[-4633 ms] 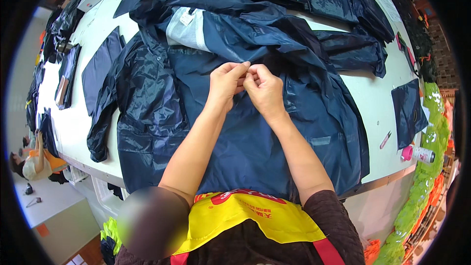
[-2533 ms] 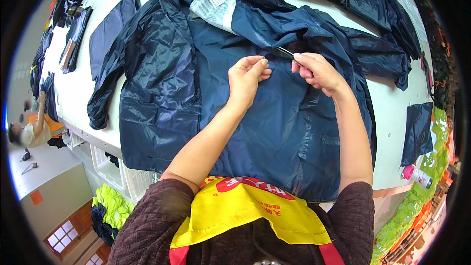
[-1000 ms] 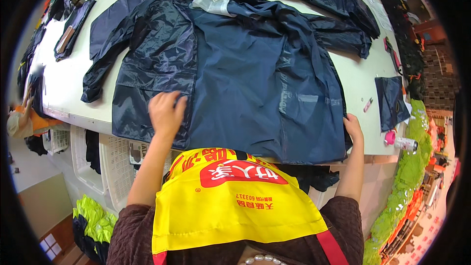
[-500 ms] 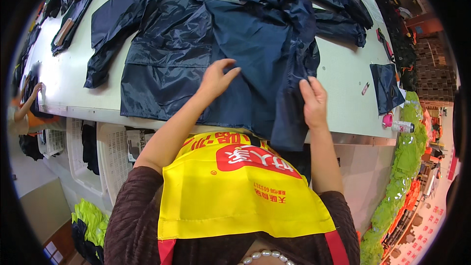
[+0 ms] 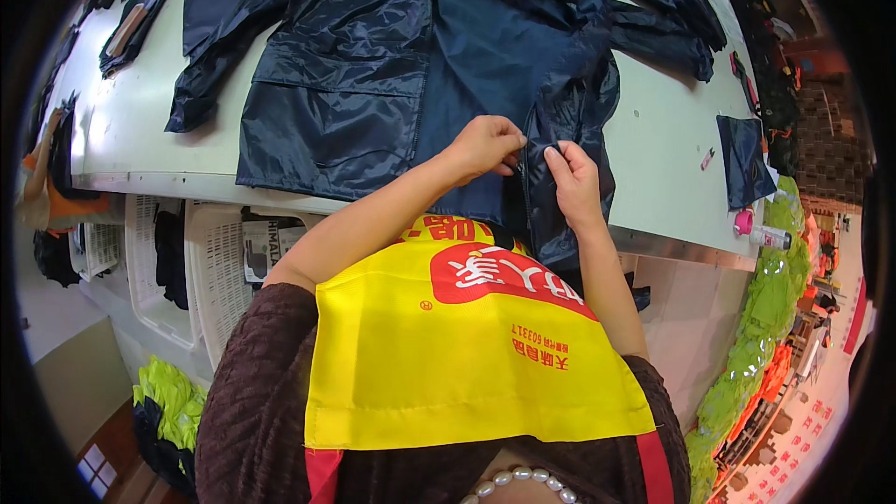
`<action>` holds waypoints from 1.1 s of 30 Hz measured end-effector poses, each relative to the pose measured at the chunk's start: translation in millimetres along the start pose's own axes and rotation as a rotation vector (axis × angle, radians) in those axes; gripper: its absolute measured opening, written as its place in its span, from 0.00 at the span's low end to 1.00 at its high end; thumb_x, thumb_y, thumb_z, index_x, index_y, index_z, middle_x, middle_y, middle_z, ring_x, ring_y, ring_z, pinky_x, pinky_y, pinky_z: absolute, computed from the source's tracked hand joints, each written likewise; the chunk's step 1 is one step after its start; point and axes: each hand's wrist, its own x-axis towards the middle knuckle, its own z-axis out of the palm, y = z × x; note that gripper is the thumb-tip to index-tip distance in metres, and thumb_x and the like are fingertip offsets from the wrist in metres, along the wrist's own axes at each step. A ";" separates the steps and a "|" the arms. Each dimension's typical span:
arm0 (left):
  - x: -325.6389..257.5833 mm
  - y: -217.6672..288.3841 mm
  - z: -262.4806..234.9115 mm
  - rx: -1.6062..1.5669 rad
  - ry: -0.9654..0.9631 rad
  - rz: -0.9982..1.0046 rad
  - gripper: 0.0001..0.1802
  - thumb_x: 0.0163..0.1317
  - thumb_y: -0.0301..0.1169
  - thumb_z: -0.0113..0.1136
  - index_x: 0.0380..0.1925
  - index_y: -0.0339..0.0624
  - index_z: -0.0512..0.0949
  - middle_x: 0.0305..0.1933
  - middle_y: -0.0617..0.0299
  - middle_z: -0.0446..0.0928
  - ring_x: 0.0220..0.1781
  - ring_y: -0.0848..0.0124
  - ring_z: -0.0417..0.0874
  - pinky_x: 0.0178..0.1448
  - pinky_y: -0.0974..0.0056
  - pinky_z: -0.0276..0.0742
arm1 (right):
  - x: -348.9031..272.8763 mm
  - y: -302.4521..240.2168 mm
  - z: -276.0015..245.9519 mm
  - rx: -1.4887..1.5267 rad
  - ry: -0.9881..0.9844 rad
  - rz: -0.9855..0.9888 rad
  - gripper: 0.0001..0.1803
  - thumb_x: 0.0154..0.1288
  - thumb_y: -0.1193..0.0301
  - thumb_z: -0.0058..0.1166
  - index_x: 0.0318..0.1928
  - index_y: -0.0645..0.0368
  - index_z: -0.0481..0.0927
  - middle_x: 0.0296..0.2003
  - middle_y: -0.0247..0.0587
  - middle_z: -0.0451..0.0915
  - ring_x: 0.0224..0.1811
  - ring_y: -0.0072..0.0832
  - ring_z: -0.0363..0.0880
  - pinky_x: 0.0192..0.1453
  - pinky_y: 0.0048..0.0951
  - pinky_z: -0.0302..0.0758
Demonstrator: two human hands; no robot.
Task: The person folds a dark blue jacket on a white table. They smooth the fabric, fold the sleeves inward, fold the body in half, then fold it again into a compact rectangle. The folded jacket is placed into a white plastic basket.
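A dark navy rain jacket lies spread on the white table, its hem at the near edge. My left hand pinches the jacket's front edge just left of the zip line. My right hand grips the facing edge of the jacket right beside it. Both hands meet at the bottom of the front opening, fingers closed on the fabric. A sleeve stretches out to the left.
More navy garments lie at the table's far side, and a small navy piece at the right. A pink-capped bottle sits on the right edge. White plastic baskets stand under the table. Green and orange bundles are stacked at the right.
The jacket has been folded over and pulled toward the near edge. Both hands moved from lying flat on the fabric to pinching the two front edges together at the hem.
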 end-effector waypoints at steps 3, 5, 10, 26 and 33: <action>3.6 3.3 2.1 -0.284 0.016 0.107 0.10 0.63 0.35 0.58 0.36 0.39 0.76 0.29 0.65 0.76 0.30 0.76 0.79 0.35 0.70 0.80 | 6.6 -11.2 -5.2 -0.306 0.093 -0.008 0.10 0.65 0.70 0.53 0.37 0.66 0.76 0.28 0.40 0.77 0.27 0.30 0.73 0.36 0.25 0.70; 3.7 13.7 5.5 -0.260 -0.023 0.117 0.10 0.63 0.36 0.58 0.36 0.40 0.76 0.29 0.65 0.76 0.29 0.77 0.79 0.35 0.70 0.81 | 8.5 -13.4 -9.7 -0.622 0.180 -0.156 0.12 0.63 0.69 0.55 0.42 0.64 0.76 0.32 0.48 0.79 0.32 0.43 0.77 0.40 0.32 0.74; -1.6 30.1 8.1 -0.164 -0.039 0.114 0.11 0.63 0.35 0.58 0.36 0.38 0.76 0.30 0.62 0.78 0.30 0.76 0.81 0.33 0.72 0.81 | 9.9 -71.5 -8.0 -0.790 0.111 -0.545 0.13 0.57 0.70 0.59 0.43 0.60 0.77 0.35 0.43 0.78 0.36 0.41 0.78 0.39 0.35 0.75; 0.8 28.4 10.6 -0.133 0.089 0.096 0.10 0.65 0.35 0.54 0.35 0.39 0.75 0.28 0.62 0.78 0.27 0.76 0.80 0.30 0.73 0.77 | 14.7 -65.9 2.2 -0.534 -0.201 -0.425 0.07 0.57 0.78 0.56 0.37 0.63 0.76 0.33 0.46 0.77 0.34 0.41 0.78 0.36 0.32 0.75; 10.7 15.5 15.8 0.116 0.246 0.377 0.13 0.65 0.36 0.54 0.33 0.34 0.74 0.24 0.62 0.75 0.24 0.76 0.77 0.27 0.71 0.75 | 19.5 -61.0 -2.4 -0.497 -0.174 -0.634 0.04 0.61 0.77 0.54 0.36 0.64 0.75 0.28 0.42 0.75 0.29 0.34 0.77 0.34 0.28 0.73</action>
